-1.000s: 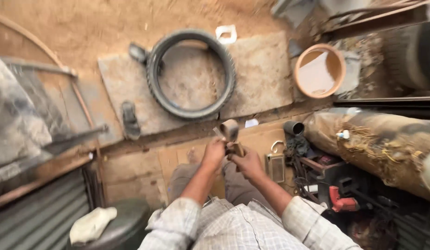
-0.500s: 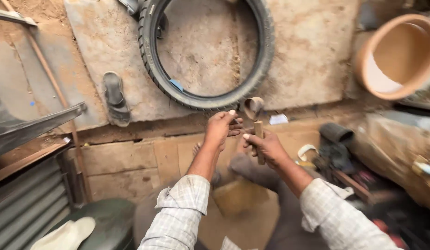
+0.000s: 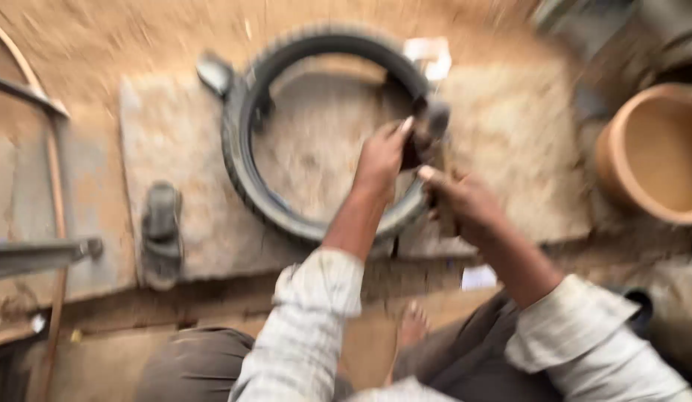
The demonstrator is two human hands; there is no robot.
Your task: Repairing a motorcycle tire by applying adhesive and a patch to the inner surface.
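Hands first — my left hand (image 3: pixel 381 156) grips a small dark rounded object (image 3: pixel 429 123), too blurred for me to name, while my right hand (image 3: pixel 465 199) closes on a thin wooden stick (image 3: pixel 444 212) just beside it. Both hover over a black tyre (image 3: pixel 245 160) lying flat on a sandy slab (image 3: pixel 509 141). I see a sandal (image 3: pixel 161 234) to the left — an orange tub (image 3: pixel 651 152) to the right.

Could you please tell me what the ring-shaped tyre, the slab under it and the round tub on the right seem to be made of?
Tyre: probably black rubber, matt, with tread ridges. Slab: likely concrete or stone, rough, grey and dusty. Tub: smooth orange-tan, perhaps plastic or clay; blur leaves it open.
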